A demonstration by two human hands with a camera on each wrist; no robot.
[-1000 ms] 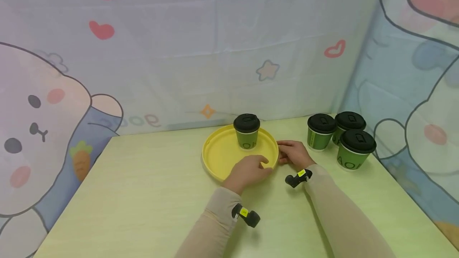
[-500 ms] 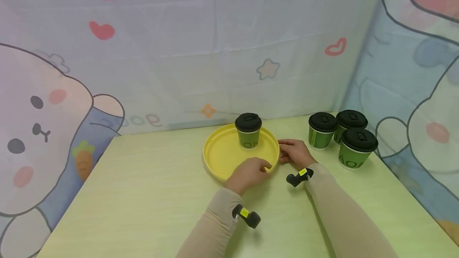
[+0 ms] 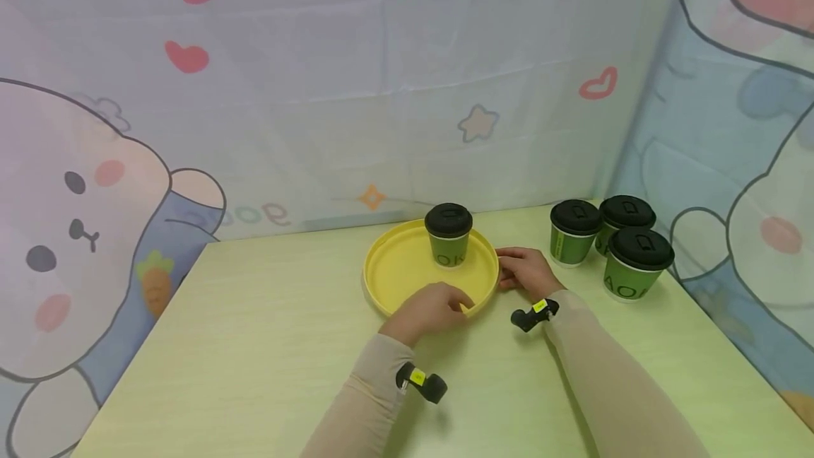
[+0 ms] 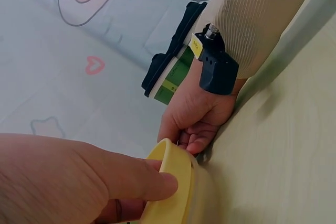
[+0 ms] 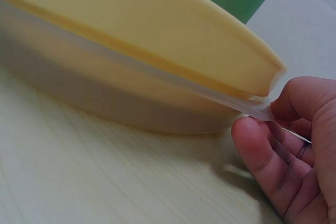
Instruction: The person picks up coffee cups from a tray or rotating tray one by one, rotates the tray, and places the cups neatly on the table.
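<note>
A round yellow turntable [image 3: 400, 271] sits on the table, carrying one green paper cup [image 3: 449, 246] with a black lid towards its far right side. My left hand [image 3: 427, 311] pinches the near rim, its thumb [image 4: 157, 184] lying along the outer wall in the left wrist view. At the right edge is my right hand [image 3: 526, 274]. In the right wrist view its thumb and fingers pinch a pale, translucent base edge [image 5: 254, 110] that shows under the yellow top. Most of the base is hidden from above.
Three more green cups with black lids stand close together at the back right: a left one [image 3: 574, 233], a rear one [image 3: 626, 215] and a front one [image 3: 639, 266]. A printed cloth backdrop [image 3: 305, 126] borders the table [image 3: 254, 345].
My left hand has shifted left along the near rim. The cup on the yellow top has moved slightly right as the top turns. My right hand holds its place.
</note>
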